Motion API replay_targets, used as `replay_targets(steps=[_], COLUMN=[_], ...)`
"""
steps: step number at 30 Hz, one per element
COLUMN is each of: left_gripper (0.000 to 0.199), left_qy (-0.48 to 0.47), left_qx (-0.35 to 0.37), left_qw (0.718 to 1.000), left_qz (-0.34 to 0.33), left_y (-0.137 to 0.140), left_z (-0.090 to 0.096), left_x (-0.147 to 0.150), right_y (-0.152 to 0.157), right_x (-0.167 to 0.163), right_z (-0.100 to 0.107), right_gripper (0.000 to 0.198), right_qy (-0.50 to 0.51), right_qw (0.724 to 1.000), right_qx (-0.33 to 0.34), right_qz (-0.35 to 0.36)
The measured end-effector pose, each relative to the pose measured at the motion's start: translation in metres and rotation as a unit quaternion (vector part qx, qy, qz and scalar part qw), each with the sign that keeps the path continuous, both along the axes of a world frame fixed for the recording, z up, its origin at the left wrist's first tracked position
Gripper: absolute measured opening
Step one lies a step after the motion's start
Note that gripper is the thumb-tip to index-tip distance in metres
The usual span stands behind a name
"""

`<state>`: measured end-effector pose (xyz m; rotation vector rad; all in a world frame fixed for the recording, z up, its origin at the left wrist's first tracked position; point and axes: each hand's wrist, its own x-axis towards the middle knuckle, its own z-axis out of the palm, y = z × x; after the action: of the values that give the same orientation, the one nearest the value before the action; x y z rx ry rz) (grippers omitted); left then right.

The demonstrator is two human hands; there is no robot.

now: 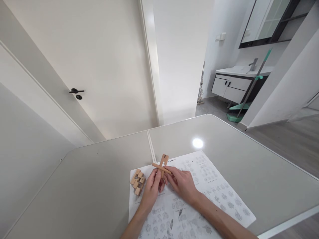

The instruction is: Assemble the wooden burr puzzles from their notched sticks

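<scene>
Wooden pieces (161, 168) between both hands (183, 183)

Door (107, 63): pale, with a black lever handle (74, 90) above a round black plate (79, 97)
Table (74, 189): grey top, pale edging, one seam (151, 144), a bright reflection (197, 143)
Vanity (240, 83): white fronts, two black pulls (226, 82), metal faucet (253, 64) at the basin (236, 70)
Mirror (263, 21): dark-framed, above the vanity
Green cleaning tool (234, 118): long-handled, tilted, before the vanity
Floor (284, 136): grey, bordering a white wall (281, 89)

Neither the mark (164, 156) on the wooden piece (164, 160) nor the print (230, 204) on the paper (223, 186) (blurred) is legible.
</scene>
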<state>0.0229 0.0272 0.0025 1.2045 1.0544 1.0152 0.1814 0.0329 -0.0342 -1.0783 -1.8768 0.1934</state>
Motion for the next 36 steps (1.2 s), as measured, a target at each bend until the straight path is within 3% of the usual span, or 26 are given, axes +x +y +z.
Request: replay_targets(steps=[36], left_gripper=[0.039], left_qy=[-0.002], left_qx=[0.01], left_qw=[0.999], left_qz=[-0.044], left_y=[-0.0045], left_z=[0.0004], left_x=[-0.0028], right_y=[-0.0048], right_x=[0.0026], right_z=[0.0038], right_gripper=[0.028], right_qy=[0.015], right_qw=[1.0], right_qx=[-0.008], right_qz=[0.019])
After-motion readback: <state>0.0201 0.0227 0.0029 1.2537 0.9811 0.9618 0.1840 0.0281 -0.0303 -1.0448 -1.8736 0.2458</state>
